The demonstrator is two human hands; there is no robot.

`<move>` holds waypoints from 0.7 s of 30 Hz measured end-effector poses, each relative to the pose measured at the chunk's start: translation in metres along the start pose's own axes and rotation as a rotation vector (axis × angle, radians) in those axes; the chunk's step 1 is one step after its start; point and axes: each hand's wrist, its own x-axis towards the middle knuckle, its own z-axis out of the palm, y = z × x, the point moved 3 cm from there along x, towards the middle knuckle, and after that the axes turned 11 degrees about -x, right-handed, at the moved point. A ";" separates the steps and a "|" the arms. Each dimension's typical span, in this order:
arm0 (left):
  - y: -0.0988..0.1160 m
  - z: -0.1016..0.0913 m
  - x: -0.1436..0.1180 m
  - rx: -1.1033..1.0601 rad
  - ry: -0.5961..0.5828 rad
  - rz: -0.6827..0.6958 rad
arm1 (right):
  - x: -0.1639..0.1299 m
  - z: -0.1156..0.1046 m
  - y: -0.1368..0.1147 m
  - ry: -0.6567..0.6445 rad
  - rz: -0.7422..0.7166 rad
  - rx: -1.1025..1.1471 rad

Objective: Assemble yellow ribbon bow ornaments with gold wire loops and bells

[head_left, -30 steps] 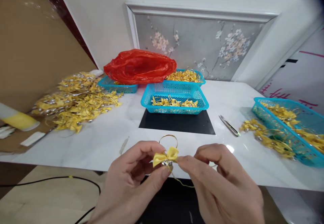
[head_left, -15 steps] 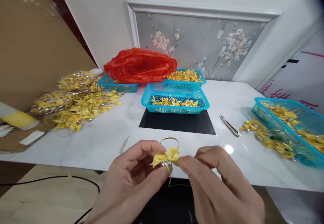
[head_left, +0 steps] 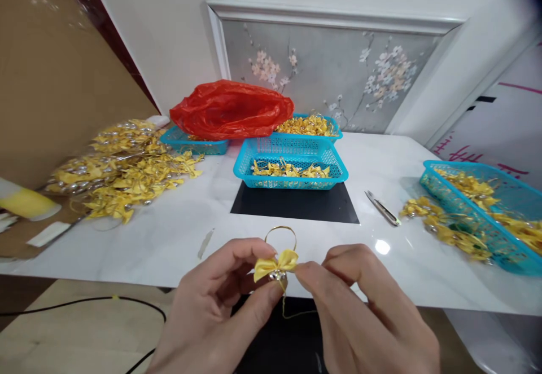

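Note:
Between my hands, over the table's front edge, is a yellow ribbon bow [head_left: 276,265] with small silvery bells or beads [head_left: 277,276] at its middle. A gold cord loop [head_left: 281,228] rises above it, and a thin loose cord end [head_left: 292,316] hangs below. My left hand [head_left: 231,300] pinches the bow between thumb and forefinger. At the bow's right tip, my right hand [head_left: 368,300] has its thumb and forefinger pressed together on the ribbon; its other fingers are curled in.
A blue basket [head_left: 291,182] of bows stands on a black mat [head_left: 296,205]. Thread snips [head_left: 382,209] lie right of it. Another blue basket [head_left: 470,216] stands at the right, beside loose bows [head_left: 444,230]. Bows are heaped [head_left: 135,179] at the left; a red plastic bag [head_left: 232,109] sits behind.
Both hands keep their grip on the bow with barely any movement. The view has shifted slightly, and the loose cord end hangs a little differently.

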 end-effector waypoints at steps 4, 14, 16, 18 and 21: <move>0.001 0.000 0.000 0.009 0.002 0.017 | -0.001 0.002 -0.001 0.090 0.073 0.023; -0.004 -0.001 0.000 0.030 -0.029 0.013 | -0.001 0.001 0.001 0.044 0.015 -0.003; -0.005 -0.001 -0.001 0.045 -0.041 0.022 | -0.001 0.002 0.000 0.049 0.003 -0.006; -0.006 -0.001 -0.003 0.076 -0.037 0.051 | -0.002 0.003 -0.001 0.044 0.002 0.002; -0.006 -0.003 -0.008 0.145 -0.007 0.115 | -0.006 0.004 -0.003 0.029 0.023 0.013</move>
